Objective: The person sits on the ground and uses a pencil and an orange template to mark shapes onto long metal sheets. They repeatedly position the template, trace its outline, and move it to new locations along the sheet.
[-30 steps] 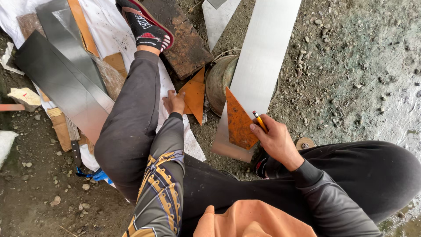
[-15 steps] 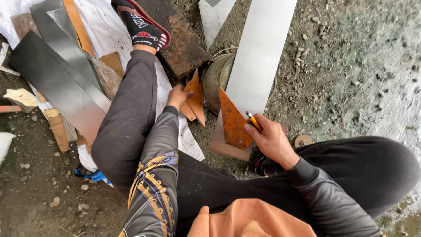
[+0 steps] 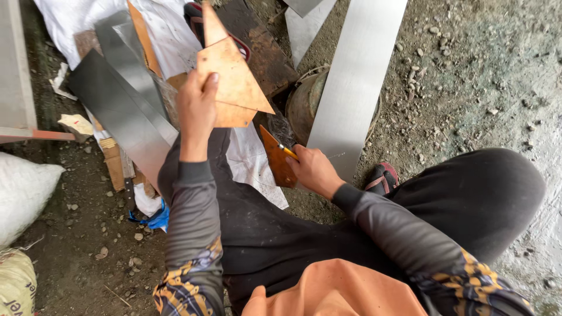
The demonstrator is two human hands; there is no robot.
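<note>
My left hand is raised and grips a stack of thin orange-brown triangular sheet pieces, held up above my left knee. My right hand is lower, near my right knee; it holds another orange-brown triangular piece together with a small yellow-handled tool. A long grey metal strip lies on the ground just beyond my right hand, over a round rusty pot.
Dark metal strips lean on wood blocks at the left over a white sheet. A rusty flat plate lies ahead, my sandalled foot at right. White sacks sit at far left. Gravel covers the right side.
My left hand has picked up the triangular pieces from beside my knee and lifted them. My right hand stays low with its triangle and tool. The view has shifted.
</note>
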